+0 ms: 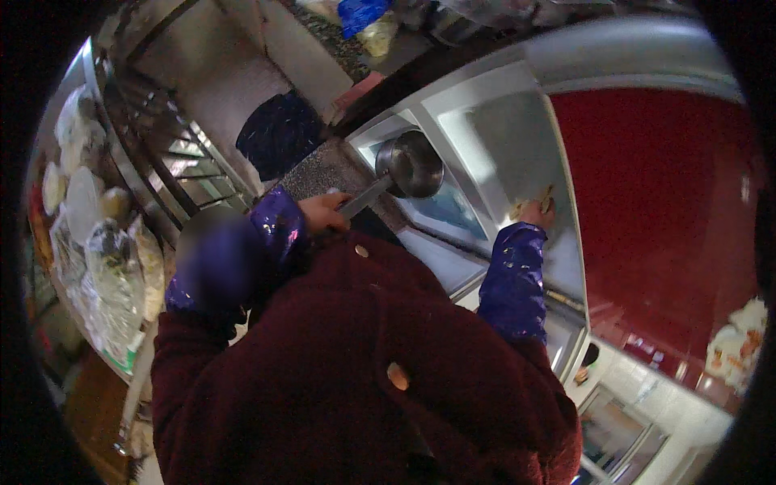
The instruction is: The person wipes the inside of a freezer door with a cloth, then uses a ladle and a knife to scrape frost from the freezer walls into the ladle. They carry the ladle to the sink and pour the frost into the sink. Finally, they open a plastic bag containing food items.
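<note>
My left hand [323, 212] is closed on the long handle of a metal saucepan [411, 164], which is held over the pale interior of an open appliance [449, 202] with a red panel [647, 202] beside it. My right hand [535, 212], reaching over the grey inner surface [517, 137] to the right of the pan, has its fingers curled at a small beige thing [517, 208] that I cannot make out. Purple sleeve covers are on both forearms, over a maroon coat.
On the left, a round glass-topped table [121, 162] holds several bagged items [109, 275], near a metal rack [194, 174]. A dark cloth or bag [279, 129] lies ahead, below a speckled counter [356, 61] with blue and pale bags [364, 16].
</note>
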The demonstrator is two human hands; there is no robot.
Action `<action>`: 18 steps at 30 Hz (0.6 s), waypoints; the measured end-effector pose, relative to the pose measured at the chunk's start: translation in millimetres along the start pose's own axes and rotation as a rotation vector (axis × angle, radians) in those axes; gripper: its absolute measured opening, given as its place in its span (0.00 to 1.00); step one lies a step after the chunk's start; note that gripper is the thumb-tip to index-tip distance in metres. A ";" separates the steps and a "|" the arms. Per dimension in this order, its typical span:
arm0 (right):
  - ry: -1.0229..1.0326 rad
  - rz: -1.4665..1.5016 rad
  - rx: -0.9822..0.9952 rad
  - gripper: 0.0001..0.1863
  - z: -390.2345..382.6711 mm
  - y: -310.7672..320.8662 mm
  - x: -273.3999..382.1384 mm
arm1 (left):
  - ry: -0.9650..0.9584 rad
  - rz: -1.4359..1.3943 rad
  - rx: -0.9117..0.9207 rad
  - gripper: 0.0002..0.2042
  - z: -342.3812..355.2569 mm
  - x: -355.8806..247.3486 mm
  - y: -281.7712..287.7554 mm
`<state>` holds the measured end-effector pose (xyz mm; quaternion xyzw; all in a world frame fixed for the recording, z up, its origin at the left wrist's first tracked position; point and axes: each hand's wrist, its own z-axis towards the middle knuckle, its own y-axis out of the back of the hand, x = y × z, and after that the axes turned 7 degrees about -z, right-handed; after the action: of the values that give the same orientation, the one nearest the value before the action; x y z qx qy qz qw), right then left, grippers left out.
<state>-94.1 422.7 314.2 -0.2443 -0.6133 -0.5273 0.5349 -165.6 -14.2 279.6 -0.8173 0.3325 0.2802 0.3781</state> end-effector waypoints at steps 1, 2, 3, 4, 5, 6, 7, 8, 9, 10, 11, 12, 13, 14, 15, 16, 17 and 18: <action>0.053 -0.059 0.022 0.18 9.4 -8.4 -9.1 | -0.023 0.037 -0.043 0.30 -6.1 -4.0 -0.8; 0.086 -0.112 0.053 0.18 18.5 -16.9 -18.0 | -0.035 -0.020 -0.025 0.29 -2.0 7.6 2.4; 0.119 -0.159 0.090 0.18 29.4 -27.2 -26.5 | -0.050 -0.078 -0.006 0.28 3.3 21.7 8.7; 0.154 -0.195 0.109 0.18 41.5 -38.5 -32.1 | -0.068 -0.119 0.017 0.27 4.8 20.9 11.4; 0.184 -0.239 0.133 0.18 53.0 -46.5 -37.6 | -0.087 -0.138 0.004 0.26 4.4 21.6 10.4; 0.212 -0.279 0.163 0.18 63.9 -53.6 -43.3 | -0.105 -0.155 -0.008 0.26 1.1 22.2 8.6; 0.250 -0.307 0.198 0.18 79.8 -67.8 -43.2 | -0.133 -0.173 -0.031 0.26 -1.9 16.2 4.9; 0.286 -0.341 0.231 0.18 92.0 -78.0 -45.0 | -0.139 -0.139 -0.038 0.26 -1.8 18.2 4.4; 0.322 -0.370 0.257 0.18 102.4 -85.2 -47.7 | -0.143 -0.104 -0.043 0.26 -3.5 23.1 5.7; 0.368 -0.394 0.289 0.18 114.2 -96.5 -45.6 | -0.159 -0.070 -0.055 0.26 -2.0 23.4 5.8; 0.412 -0.427 0.312 0.18 125.8 -102.1 -46.9 | -0.122 -0.188 -0.050 0.27 -4.0 13.8 -0.8; 0.454 -0.454 0.334 0.18 139.3 -109.3 -46.5 | -0.085 -0.305 -0.041 0.27 -10.1 2.4 -7.8; 0.489 -0.474 0.359 0.18 147.6 -116.4 -45.5 | -0.045 -0.416 -0.036 0.28 -15.6 -6.6 -11.1; 0.523 -0.491 0.372 0.18 157.6 -123.0 -42.8 | -0.122 -0.321 -0.038 0.30 -9.7 6.3 -6.2; 0.544 -0.508 0.386 0.17 164.8 -125.0 -42.5 | -0.083 -0.326 -0.038 0.31 -10.6 2.5 -6.3; 0.572 -0.526 0.400 0.17 171.3 -129.9 -42.9 | -0.041 -0.330 -0.036 0.32 -12.4 -1.6 -7.3; 0.603 -0.548 0.412 0.17 176.1 -131.2 -44.5 | 0.000 -0.334 -0.025 0.32 -12.4 -1.2 -7.9; 0.637 -0.562 0.419 0.17 180.2 -133.9 -46.7 | -0.012 -0.347 -0.030 0.33 -10.7 1.1 -6.9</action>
<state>-267.2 555.2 243.0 0.2182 -0.5543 -0.5652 0.5706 -157.5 -19.8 287.8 -0.8663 0.1800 0.2208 0.4103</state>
